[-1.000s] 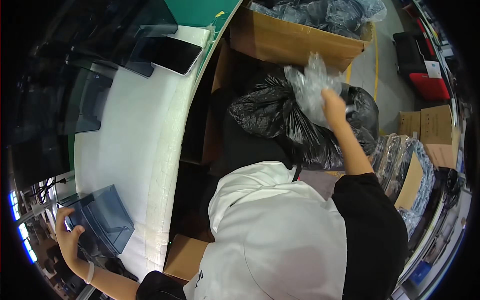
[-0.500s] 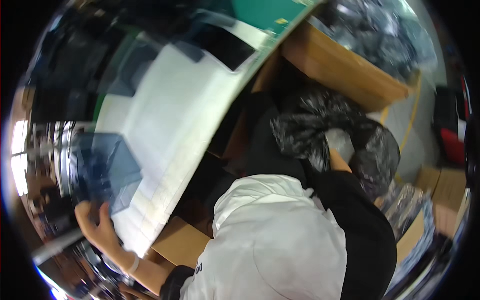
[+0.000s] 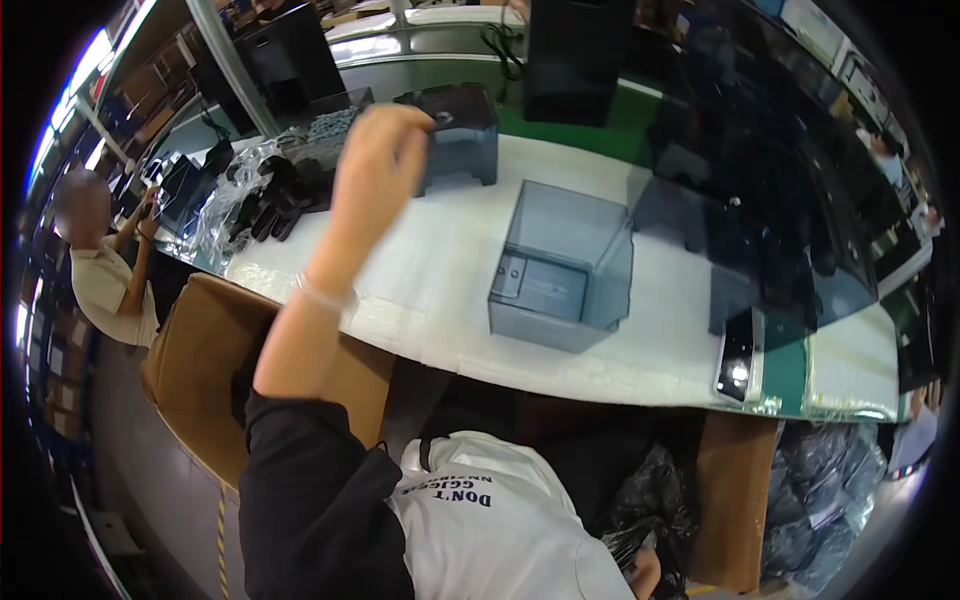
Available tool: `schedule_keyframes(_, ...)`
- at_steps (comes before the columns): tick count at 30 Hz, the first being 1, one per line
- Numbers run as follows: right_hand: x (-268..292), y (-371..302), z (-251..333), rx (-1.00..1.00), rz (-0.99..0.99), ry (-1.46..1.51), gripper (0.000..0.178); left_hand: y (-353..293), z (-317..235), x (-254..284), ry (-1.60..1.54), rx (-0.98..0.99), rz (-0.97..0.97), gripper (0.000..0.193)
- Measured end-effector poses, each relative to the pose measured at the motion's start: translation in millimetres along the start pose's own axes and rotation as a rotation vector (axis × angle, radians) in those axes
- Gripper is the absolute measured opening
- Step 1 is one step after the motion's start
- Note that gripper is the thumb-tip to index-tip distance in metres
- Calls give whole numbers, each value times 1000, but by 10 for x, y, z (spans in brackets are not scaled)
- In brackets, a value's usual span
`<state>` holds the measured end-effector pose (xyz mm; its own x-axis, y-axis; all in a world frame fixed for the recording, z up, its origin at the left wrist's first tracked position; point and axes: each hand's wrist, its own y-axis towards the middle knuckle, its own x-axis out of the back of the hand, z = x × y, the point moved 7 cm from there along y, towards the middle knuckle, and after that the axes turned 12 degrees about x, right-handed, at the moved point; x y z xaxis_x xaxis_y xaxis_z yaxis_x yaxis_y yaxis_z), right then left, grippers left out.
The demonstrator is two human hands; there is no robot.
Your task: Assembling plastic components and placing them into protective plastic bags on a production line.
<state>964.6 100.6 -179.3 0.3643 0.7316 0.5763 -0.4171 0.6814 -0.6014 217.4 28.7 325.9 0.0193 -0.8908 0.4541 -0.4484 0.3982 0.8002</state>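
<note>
My left hand (image 3: 383, 165) is raised over the white-covered table, slightly blurred. Its fingers are bent and apart, with nothing visible between them. Just beyond the fingertips stands a smoky plastic bin with a dark top (image 3: 462, 135); whether they touch it I cannot tell. An open-topped clear blue-grey plastic bin (image 3: 555, 285) sits to the right of that hand. Low at the front, below the table edge, my right hand (image 3: 646, 572) is closed at a crumpled black plastic bag (image 3: 650, 500). The bag and the frame's lower edge partly hide its fingers.
An open cardboard box (image 3: 205, 375) stands at left, before the table (image 3: 450, 335). Bagged black parts (image 3: 270, 195) lie on the table's left. A phone (image 3: 737, 358) lies near its right edge, by dark plastic bins (image 3: 780, 220). Another person (image 3: 110, 280) works at far left.
The view has swung left to face the table. My left hand has moved from near the clear bin to the smoky one. My right hand stays low by the black bag.
</note>
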Motion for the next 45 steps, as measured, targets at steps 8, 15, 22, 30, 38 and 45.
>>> schedule_keyframes(8,1622,76,2636,462,-763,289,13,642,3314,-650,541,568,434,22)
schedule_keyframes(15,941,158,4957,1218,-891,136,37,652,4100,-1046,391,485,1205,23)
schedule_keyframes(22,794,414,5855,1438,-804,230,65,696,3368,-853,789,581,489,23)
schedule_keyframes(30,1234,-230,6173,1494,-788,54,47,-223,284,-275,-750,506,329,8)
schedule_keyframes(38,955,-915,6758,1843,-603,133,17,-1136,-916,-192,-1496,801,684,10)
schedule_keyframes(45,968,-875,7090,1962,-307,-43,17,-1172,-503,210,-1179,652,503,13)
